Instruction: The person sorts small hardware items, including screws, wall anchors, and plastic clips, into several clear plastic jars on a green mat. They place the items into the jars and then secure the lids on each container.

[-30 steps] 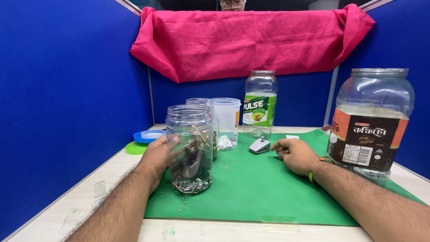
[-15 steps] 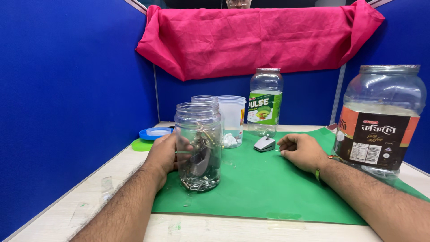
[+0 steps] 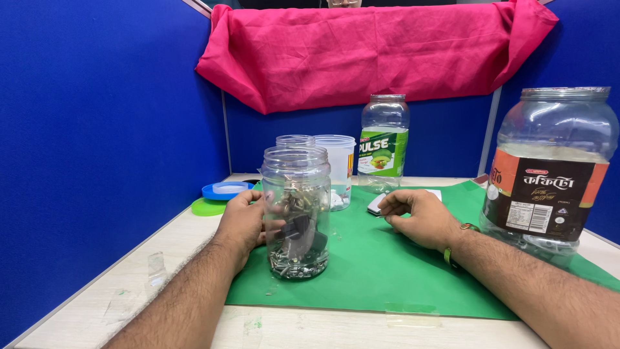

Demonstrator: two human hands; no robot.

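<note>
Left hand (image 3: 242, 223): fingers wrapped round the open jar of screws (image 3: 297, 210), as a second ago
Right hand (image 3: 416, 216): fingers curled, pinching something small; contents unclear
Change: right hand lifted slightly off the green mat (image 3: 387, 271)

From my feed I see a pink cloth (image 3: 381, 52) draped over the top of the blue partition (image 3: 97, 129). Against the back wall stands an empty clear bottle with a green label (image 3: 383, 145). A large empty plastic jar with an orange and black label (image 3: 552, 171) sits at the right edge. A translucent tub (image 3: 337, 169) stands mid-table. At the left, a blue lid (image 3: 223, 190) rests partly on a green lid (image 3: 206, 207).
</note>
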